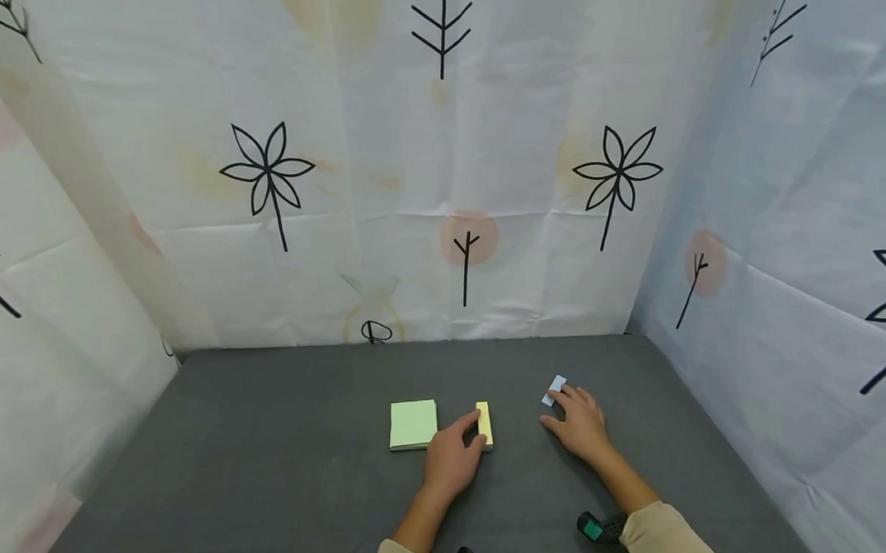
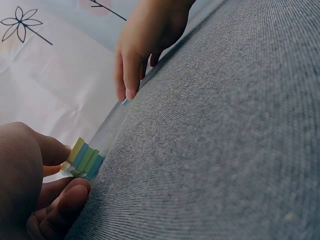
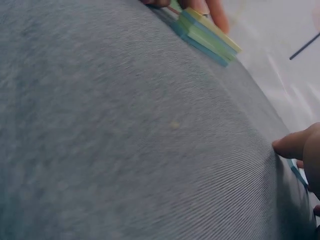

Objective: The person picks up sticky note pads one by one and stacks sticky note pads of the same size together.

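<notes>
In the head view my left hand [image 1: 451, 464] pinches a stack of narrow sticky note pads [image 1: 483, 423], with the index finger at its far end and the thumb at its near end. Yellow tops the stack, over blue and green layers [image 2: 86, 161] in the left wrist view. My right hand [image 1: 581, 423] reaches to a small light blue sticky note pad [image 1: 557, 384], its fingertips on the pad. The right thumb [image 3: 286, 145] stands apart from that pad. Just left of my left hand lies a square light green sticky note pad [image 1: 412, 425].
A dark grey cloth-covered table [image 1: 274, 482] lies under everything. White fabric [image 1: 383, 263] printed with leaves and stems hangs at the back and both sides. Black wrist devices [image 1: 601, 528] sit by both beige sleeves [image 1: 665, 535].
</notes>
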Motion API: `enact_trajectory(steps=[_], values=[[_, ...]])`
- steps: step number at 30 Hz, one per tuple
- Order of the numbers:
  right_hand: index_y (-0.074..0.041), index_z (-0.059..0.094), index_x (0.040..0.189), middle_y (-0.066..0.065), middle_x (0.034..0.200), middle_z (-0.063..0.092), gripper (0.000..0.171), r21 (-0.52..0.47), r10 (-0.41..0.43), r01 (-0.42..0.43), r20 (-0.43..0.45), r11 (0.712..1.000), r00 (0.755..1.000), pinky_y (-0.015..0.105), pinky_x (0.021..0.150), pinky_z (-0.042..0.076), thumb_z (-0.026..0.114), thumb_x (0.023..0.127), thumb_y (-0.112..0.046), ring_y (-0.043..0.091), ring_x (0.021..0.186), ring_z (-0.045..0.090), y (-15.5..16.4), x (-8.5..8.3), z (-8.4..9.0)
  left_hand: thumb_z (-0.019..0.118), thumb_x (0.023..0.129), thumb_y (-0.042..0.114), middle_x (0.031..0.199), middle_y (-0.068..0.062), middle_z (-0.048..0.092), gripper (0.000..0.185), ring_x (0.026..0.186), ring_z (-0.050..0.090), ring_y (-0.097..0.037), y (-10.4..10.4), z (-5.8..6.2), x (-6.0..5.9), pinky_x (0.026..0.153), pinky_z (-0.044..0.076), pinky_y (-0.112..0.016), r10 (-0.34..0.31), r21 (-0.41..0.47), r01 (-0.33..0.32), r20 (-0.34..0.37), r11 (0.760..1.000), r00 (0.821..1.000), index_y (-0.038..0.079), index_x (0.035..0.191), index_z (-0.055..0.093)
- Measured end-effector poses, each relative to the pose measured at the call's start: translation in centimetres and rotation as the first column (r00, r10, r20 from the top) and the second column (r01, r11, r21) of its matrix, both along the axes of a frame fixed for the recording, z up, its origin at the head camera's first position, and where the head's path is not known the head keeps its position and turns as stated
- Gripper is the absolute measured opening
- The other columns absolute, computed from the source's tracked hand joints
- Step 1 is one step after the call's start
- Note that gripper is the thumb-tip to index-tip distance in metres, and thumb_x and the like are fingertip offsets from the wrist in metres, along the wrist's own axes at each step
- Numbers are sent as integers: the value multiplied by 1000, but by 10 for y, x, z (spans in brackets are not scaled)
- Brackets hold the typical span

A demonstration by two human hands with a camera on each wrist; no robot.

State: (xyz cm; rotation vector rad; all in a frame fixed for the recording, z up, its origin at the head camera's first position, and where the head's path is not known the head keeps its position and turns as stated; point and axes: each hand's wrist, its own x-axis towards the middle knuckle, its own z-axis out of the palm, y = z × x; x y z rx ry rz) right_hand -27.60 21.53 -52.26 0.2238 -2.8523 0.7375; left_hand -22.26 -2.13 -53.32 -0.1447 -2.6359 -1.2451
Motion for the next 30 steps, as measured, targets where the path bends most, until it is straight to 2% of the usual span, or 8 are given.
enact_trajectory(steps=[8,13,16,19,22,24,26,30], values=[[-5,68,119,24,131,55,41,51,54,-50,-91,997,994,68,95,32,77,83,-22,47,125,42,1,-2,-1,67,91,21,124,-6,66,38,112,61,-32,-1,1,1,89,48,-51,-7,12,7,-2,1000,1000,16,129,65],[-4,72,109,21,122,61,35,123,111,-88,-202,989,973,62,91,40,81,79,-22,42,117,51,8,-11,-1,67,91,22,124,-6,65,39,113,61,-32,-1,1,1,89,48,-51,-10,13,10,2,1000,1000,16,129,65],[-4,72,99,15,109,67,28,176,192,-145,-293,974,937,55,88,45,82,77,-18,36,106,59,11,-16,0,67,91,22,124,-6,65,39,113,61,-32,-1,2,1,90,48,-51,-11,12,11,0,1000,1000,16,129,65],[-5,71,91,9,93,68,21,248,289,-203,-386,947,876,48,82,50,83,76,-15,29,91,64,13,-20,2,67,91,22,124,-6,66,39,113,61,-31,-1,3,1,90,48,-51,-9,8,9,-4,1000,1000,16,129,65],[-5,70,86,7,87,67,19,312,354,-227,-451,923,819,43,74,52,84,74,-12,25,82,64,14,-22,1,67,91,22,123,-5,66,38,112,61,-31,0,4,1,89,48,-50,-5,1,5,-4,1000,1000,17,128,65],[-5,70,85,7,86,67,18,330,371,-231,-466,915,803,42,72,53,83,75,-11,25,81,64,15,-22,0,68,90,21,123,-6,66,38,112,61,-31,0,4,1,89,48,-51,-4,-2,4,-4,1000,1000,16,128,66],[-5,70,84,7,87,67,14,307,361,-235,-466,922,808,42,72,53,82,76,-8,25,82,64,15,-22,0,67,91,21,123,-6,66,38,112,61,-31,0,4,1,90,48,-51,-3,0,3,0,1000,1000,16,128,66],[-7,71,83,6,88,67,7,198,300,-235,-427,952,853,44,75,52,77,81,-6,26,83,64,15,-23,-1,67,91,21,123,-5,66,38,113,61,-31,0,3,0,90,48,-51,-2,2,2,-1,1000,1000,16,128,66]])
